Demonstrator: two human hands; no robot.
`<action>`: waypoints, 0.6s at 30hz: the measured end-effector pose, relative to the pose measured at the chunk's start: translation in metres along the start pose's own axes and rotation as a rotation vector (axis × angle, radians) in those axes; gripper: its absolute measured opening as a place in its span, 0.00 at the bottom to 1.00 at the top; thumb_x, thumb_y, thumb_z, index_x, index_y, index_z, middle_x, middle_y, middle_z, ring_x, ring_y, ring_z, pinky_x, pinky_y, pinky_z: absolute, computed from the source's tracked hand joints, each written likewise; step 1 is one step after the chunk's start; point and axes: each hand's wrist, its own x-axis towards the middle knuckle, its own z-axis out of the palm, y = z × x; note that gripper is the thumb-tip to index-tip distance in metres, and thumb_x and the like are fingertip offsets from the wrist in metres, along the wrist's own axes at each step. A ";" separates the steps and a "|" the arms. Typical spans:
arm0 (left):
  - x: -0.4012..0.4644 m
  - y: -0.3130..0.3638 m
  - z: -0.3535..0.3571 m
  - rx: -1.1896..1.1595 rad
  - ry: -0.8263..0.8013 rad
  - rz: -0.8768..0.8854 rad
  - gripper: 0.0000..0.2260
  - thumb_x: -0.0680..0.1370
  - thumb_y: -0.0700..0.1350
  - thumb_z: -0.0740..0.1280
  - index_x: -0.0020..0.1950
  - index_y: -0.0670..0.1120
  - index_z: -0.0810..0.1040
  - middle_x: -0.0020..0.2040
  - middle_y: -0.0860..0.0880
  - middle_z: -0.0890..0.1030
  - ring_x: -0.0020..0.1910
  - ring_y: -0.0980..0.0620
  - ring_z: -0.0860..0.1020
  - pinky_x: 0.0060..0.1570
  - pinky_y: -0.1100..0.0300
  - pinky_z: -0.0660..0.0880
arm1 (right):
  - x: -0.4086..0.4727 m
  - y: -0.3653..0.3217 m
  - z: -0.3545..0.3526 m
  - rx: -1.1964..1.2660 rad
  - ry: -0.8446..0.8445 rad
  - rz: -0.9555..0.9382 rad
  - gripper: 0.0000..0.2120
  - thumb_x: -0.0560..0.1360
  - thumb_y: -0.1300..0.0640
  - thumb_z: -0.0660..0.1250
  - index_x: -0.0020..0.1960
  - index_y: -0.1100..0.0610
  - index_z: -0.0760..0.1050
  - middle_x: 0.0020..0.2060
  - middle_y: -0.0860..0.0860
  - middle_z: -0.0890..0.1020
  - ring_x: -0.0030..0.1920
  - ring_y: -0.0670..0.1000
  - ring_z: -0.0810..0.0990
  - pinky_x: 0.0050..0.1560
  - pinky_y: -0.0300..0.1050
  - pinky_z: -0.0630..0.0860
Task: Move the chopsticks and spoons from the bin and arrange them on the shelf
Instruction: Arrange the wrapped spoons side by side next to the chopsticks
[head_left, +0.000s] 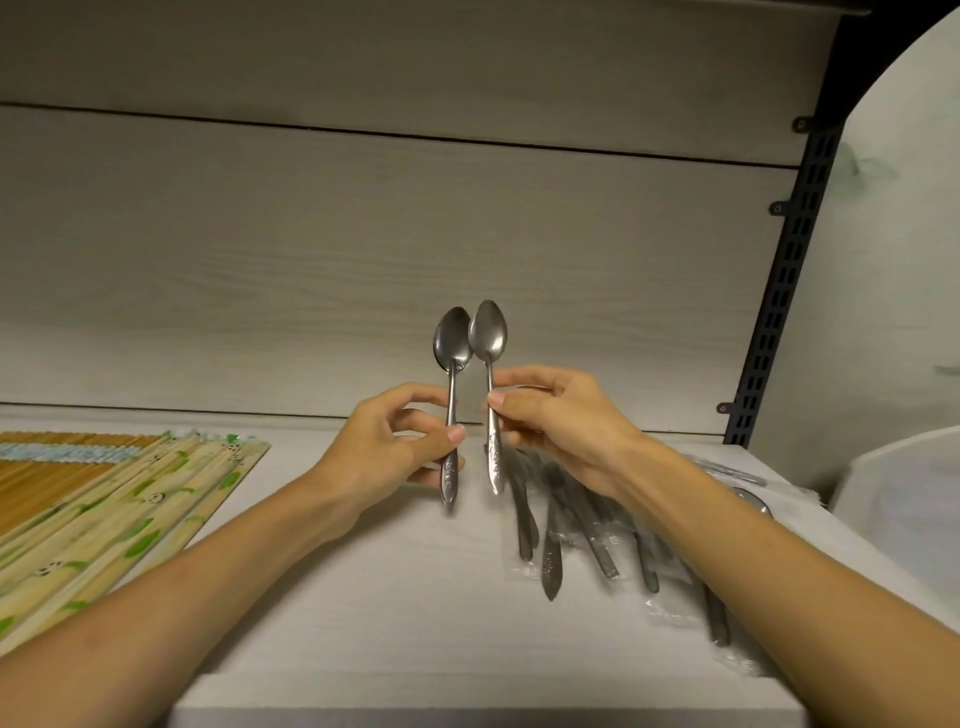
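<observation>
Far left, on the pale wood-grain shelf (363, 597): rows of paper-wrapped bamboo chopsticks with green leaf print (119, 509), laid side by side and running diagonally toward the near left; a plain brown batch lies at the far-left corner.

Centre left: left hand (389, 447), thumb and fingertips pinching the handle of a grey steel spoon with an embossed handle end (452, 374). Spoon upright, bowl up, raised above the shelf.

Centre right: right hand (556, 415), thumb and curled fingers pinching the handle of a second grey steel spoon (489, 358), also upright, bowl up. The two bowls stand just beside each other, edges overlapping or touching; which, cannot tell.

Right, under the right forearm: a loose heap of steel spoons in clear plastic sleeves (582, 530), lying flat on the shelf, handles pointing near.

Far right: black slotted metal upright (784, 270) at the shelf's end; a white rounded container (904, 499) beyond it.
</observation>
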 end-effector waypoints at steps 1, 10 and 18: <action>-0.001 0.001 0.001 -0.005 -0.023 0.003 0.12 0.73 0.39 0.73 0.54 0.48 0.79 0.39 0.46 0.84 0.38 0.50 0.83 0.35 0.62 0.78 | -0.001 0.000 0.001 0.010 -0.018 0.006 0.11 0.73 0.65 0.71 0.55 0.61 0.79 0.40 0.55 0.84 0.35 0.49 0.80 0.41 0.41 0.80; -0.006 0.002 0.001 0.040 -0.109 0.067 0.15 0.72 0.37 0.73 0.57 0.48 0.79 0.44 0.42 0.85 0.40 0.44 0.84 0.40 0.54 0.82 | -0.007 0.003 0.013 -0.049 -0.062 0.018 0.07 0.72 0.61 0.74 0.49 0.58 0.79 0.42 0.56 0.84 0.40 0.51 0.83 0.41 0.44 0.82; -0.007 0.001 0.003 0.027 -0.094 0.055 0.15 0.72 0.36 0.73 0.56 0.48 0.79 0.42 0.41 0.85 0.39 0.49 0.84 0.38 0.57 0.80 | -0.009 0.003 0.014 -0.216 -0.040 -0.018 0.09 0.71 0.56 0.75 0.48 0.58 0.79 0.41 0.58 0.85 0.40 0.50 0.82 0.48 0.48 0.80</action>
